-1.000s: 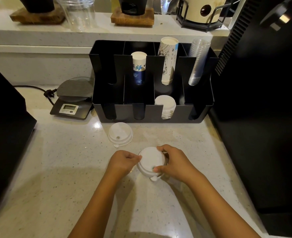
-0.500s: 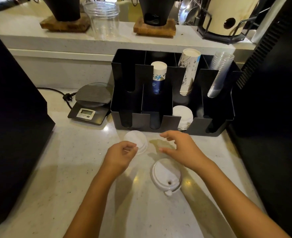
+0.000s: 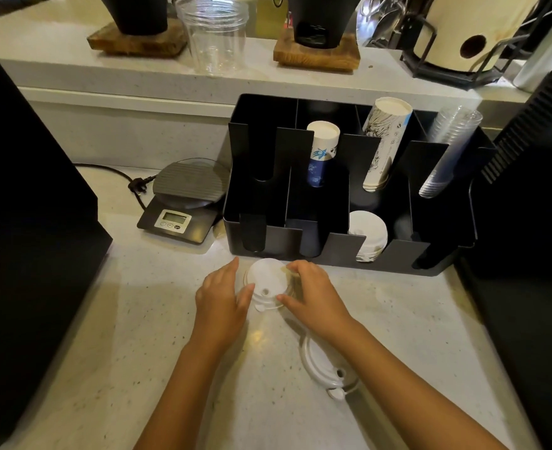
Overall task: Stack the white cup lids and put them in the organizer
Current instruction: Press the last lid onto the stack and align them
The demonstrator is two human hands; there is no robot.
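Nearest, a stack of white lids point(image 3: 325, 368) lies flat on the speckled stone counter point(image 3: 112, 352), partly hidden under the right forearm. Beyond it, both hands cup a single white lid point(image 3: 266, 282) near the organizer's front wall. The left hand point(image 3: 221, 302) touches its left rim with fingers loosely spread, thumb at the near edge; the right hand point(image 3: 313, 295) pinches the right rim between thumb and curled fingers. The lid is round, smooth plastic with a sip hole. Behind stands the black organizer point(image 3: 394, 258), holding more white lids point(image 3: 367, 235) in a front compartment.
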